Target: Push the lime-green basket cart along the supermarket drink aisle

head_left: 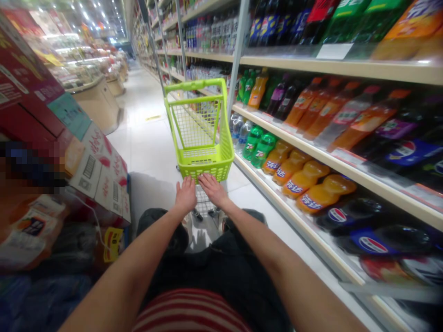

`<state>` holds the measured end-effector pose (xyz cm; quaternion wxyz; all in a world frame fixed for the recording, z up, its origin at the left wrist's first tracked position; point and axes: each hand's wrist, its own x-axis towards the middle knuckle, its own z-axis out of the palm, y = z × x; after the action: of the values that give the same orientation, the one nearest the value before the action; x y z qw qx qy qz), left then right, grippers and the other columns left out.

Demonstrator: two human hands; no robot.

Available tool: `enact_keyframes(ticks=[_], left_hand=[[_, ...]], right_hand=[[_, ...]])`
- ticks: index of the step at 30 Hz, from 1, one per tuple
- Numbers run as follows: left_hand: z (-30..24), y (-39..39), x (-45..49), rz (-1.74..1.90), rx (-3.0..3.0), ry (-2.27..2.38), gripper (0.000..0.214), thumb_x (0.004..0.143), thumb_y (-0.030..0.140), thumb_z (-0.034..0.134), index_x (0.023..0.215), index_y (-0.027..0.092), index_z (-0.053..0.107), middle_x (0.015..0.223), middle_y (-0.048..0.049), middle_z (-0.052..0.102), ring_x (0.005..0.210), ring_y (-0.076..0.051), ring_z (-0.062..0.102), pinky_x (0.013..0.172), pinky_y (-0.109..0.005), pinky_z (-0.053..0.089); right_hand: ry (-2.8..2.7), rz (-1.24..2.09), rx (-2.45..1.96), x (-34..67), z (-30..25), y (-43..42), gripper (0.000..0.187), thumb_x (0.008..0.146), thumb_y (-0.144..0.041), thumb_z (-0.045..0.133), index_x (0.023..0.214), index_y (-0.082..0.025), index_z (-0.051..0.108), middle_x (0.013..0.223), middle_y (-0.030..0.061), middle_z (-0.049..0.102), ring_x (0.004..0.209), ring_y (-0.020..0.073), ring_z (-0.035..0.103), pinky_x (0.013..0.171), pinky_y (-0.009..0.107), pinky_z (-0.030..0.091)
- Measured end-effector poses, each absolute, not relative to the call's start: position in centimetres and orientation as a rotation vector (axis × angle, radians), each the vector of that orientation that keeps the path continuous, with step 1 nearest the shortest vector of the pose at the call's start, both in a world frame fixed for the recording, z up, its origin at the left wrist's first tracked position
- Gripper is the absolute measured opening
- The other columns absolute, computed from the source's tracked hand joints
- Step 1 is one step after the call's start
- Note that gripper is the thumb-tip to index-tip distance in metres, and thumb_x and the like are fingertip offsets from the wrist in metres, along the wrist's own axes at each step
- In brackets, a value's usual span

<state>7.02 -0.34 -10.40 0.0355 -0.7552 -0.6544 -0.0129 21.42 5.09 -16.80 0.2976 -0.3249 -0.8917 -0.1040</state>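
A lime-green shopping cart [224, 133] stands in the aisle straight ahead, its handle at the far end and its near wall low and toward me. Nothing shows inside the basket. My left hand [187, 193] is at the lower near edge of the cart, fingers stretched forward and thumb apart. Beside it, my right hand [213, 190] lies with straight fingers against the same near wall, palm down. Both hands look open, and neither holds anything. Whether the fingertips press on the plastic or only hover close, I cannot tell.
Along the right runs a drinks shelf [263, 123] with orange soda bottles [293, 186], green 7-Up bottles [263, 150] and dark Pepsi bottles [380, 240]. Stacked cartons [100, 184] stand close on the left. Pale floor tiles [141, 147] stretch ahead past a display counter [98, 101].
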Motion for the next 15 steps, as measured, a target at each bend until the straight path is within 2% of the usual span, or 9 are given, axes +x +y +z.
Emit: enact_keyframes(ticks=[3, 6, 13, 15], left_hand=[[-10.1, 0.0, 7.2, -0.082, -2.272, -1.997, 0.06, 0.074, 0.011, 0.035, 0.134, 0.006, 0.029, 0.145, -0.0137, 0.025, 0.133, -0.023, 0.019, 0.107, -0.048, 0.018], [-9.9, 0.0, 7.6, -0.092, -2.255, -1.978, 0.061, 0.074, 0.011, 0.035, 0.135, 0.005, 0.028, 0.146, -0.0139, 0.021, 0.134, -0.023, 0.016, 0.107, -0.049, 0.017], [-10.4, -0.9, 8.3, -0.001, -2.316, -1.837, 0.064, 0.072, 0.011, 0.035, 0.135, 0.006, 0.027, 0.147, -0.0115, 0.02, 0.135, -0.023, 0.014, 0.107, -0.049, 0.015], [-10.0, -0.8, 8.5, 0.013, -2.315, -1.821, 0.065, 0.071, 0.011, 0.036, 0.135, 0.006, 0.028, 0.147, -0.0115, 0.02, 0.135, -0.022, 0.014, 0.108, -0.049, 0.015]], right_hand=[[-2.236, -0.319, -0.918, 22.0, -14.8, 5.3, 0.045, 0.087, -0.006, 0.029, 0.129, -0.015, 0.043, 0.135, 0.0097, 0.042, 0.133, 0.02, 0.021, 0.105, 0.046, 0.028], [-2.184, -0.343, -0.94, 22.1, -13.9, 5.8, 0.045, 0.088, -0.006, 0.029, 0.13, -0.015, 0.042, 0.136, 0.0095, 0.041, 0.134, 0.02, 0.019, 0.106, 0.047, 0.027], [-2.321, -0.329, -0.919, 22.9, -19.4, 5.8, 0.042, 0.083, -0.002, 0.035, 0.119, -0.011, 0.053, 0.125, 0.0125, 0.053, 0.125, 0.0244, 0.037, 0.099, 0.049, 0.037], [-2.314, -0.322, -0.913, 23.7, -19.7, 5.6, 0.042, 0.082, -0.001, 0.035, 0.119, -0.01, 0.054, 0.123, 0.0129, 0.054, 0.126, 0.0248, 0.037, 0.098, 0.048, 0.039]])
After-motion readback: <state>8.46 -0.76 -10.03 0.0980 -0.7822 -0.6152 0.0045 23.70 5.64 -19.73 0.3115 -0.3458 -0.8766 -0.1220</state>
